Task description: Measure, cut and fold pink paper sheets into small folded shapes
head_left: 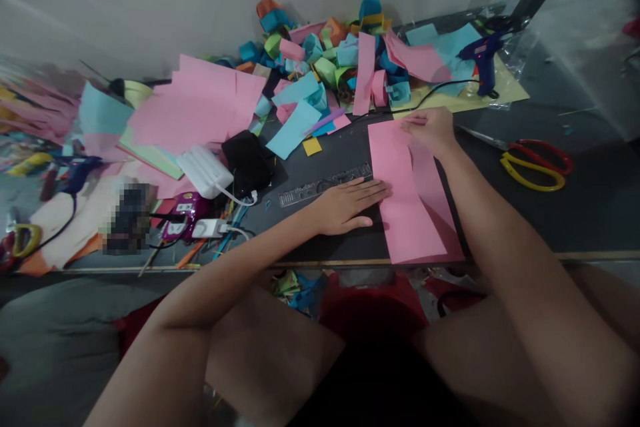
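Pink paper (407,213); long axis pointing away.

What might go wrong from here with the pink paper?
The pink paper may slip, as the left hand rests only at its edge. The scissors point toward the right hand, so a rightward sweep might scratch it. The dark cable just behind the paper might catch its far edge.

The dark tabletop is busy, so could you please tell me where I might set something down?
The widest bare tabletop lies right of the right forearm, between scissors and front edge. A smaller patch lies between left hand, pink paper and that edge. Paper pieces crowd the back; pink sheets and cables crowd the left.
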{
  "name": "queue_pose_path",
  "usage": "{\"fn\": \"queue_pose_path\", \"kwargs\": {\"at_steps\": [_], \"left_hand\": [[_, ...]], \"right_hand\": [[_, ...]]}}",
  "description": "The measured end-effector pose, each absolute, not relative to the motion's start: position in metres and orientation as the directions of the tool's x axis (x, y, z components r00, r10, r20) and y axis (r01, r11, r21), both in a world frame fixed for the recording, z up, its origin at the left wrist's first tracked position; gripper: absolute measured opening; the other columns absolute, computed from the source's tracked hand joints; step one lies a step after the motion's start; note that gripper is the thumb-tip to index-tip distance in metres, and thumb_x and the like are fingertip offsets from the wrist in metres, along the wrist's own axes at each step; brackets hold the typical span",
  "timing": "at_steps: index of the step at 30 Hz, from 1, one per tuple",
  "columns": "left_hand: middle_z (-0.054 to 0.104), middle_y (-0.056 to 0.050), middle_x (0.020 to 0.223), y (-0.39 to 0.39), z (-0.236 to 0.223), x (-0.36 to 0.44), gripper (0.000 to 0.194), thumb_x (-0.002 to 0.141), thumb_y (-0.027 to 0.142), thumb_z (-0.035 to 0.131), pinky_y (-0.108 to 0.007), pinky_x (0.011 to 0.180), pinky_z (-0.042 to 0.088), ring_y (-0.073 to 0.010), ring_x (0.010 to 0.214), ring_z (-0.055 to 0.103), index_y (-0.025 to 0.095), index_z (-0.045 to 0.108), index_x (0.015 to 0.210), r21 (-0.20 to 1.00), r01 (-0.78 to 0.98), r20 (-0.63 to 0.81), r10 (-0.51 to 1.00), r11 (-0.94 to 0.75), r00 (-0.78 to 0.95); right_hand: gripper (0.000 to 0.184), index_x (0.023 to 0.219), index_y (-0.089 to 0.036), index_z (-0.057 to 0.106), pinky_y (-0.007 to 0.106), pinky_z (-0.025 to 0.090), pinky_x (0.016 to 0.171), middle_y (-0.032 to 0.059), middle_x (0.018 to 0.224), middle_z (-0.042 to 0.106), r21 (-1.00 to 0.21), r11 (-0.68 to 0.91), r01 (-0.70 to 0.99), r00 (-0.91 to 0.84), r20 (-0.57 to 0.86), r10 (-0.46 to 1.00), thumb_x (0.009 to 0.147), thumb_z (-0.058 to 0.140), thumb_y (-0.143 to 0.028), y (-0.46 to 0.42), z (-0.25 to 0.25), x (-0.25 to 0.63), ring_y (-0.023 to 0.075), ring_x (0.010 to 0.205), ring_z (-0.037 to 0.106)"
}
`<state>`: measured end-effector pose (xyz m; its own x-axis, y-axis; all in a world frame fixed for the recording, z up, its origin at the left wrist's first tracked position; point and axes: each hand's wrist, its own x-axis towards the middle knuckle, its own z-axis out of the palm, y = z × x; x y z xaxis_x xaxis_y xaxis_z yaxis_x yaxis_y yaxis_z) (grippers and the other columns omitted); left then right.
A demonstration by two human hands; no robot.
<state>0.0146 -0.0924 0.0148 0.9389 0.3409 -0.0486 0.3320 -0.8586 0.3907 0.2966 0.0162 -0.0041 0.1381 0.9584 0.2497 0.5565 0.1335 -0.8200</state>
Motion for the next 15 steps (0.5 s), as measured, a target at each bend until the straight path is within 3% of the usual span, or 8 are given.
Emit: {"fn": "queue_pose_path", "kwargs": {"at_steps": [6,9,15], "left_hand": [[0.033,-0.010,0.173,-0.091,0.014,0.016,0.085,0.104,0.073,0.009,-0.042,0.123,0.031,-0.0232,0.161,0.033,0.021,0.024,0.169,0.291,0.379,-0.017,0.391,-0.879,0.920],[0.033,-0.009,0.174,-0.086,0.014,0.015,0.084,0.104,0.073,0.008,-0.042,0.120,0.032,-0.0218,0.162,0.032,0.023,0.022,0.170,0.259,0.355,-0.036,0.358,-0.898,0.933],[0.037,-0.010,0.172,-0.085,0.017,0.013,0.086,0.104,0.072,0.005,-0.037,0.125,0.029,-0.0194,0.162,0.030,0.018,0.028,0.168,0.338,0.278,-0.026,0.286,-0.899,0.958]], "right_hand": [[0.013,0.088,-0.018,0.083,0.049,0.060,0.101,0.0103,0.096,0.082,-0.809,0.131,0.573,0.142,0.255,0.957,0.076,0.082,-0.024,0.018,-0.006,0.297,0.0334,0.101,0.078],[0.016,0.092,-0.017,0.082,0.049,0.060,0.101,0.0126,0.097,0.081,-0.800,0.141,0.583,0.145,0.273,0.951,0.077,0.080,-0.023,0.022,-0.008,0.299,0.0327,0.101,0.077],[0.015,0.091,-0.018,0.081,0.046,0.062,0.097,0.0101,0.094,0.080,-0.804,0.148,0.576,0.160,0.288,0.944,0.077,0.078,-0.020,0.027,-0.009,0.301,0.0296,0.097,0.077]]}}
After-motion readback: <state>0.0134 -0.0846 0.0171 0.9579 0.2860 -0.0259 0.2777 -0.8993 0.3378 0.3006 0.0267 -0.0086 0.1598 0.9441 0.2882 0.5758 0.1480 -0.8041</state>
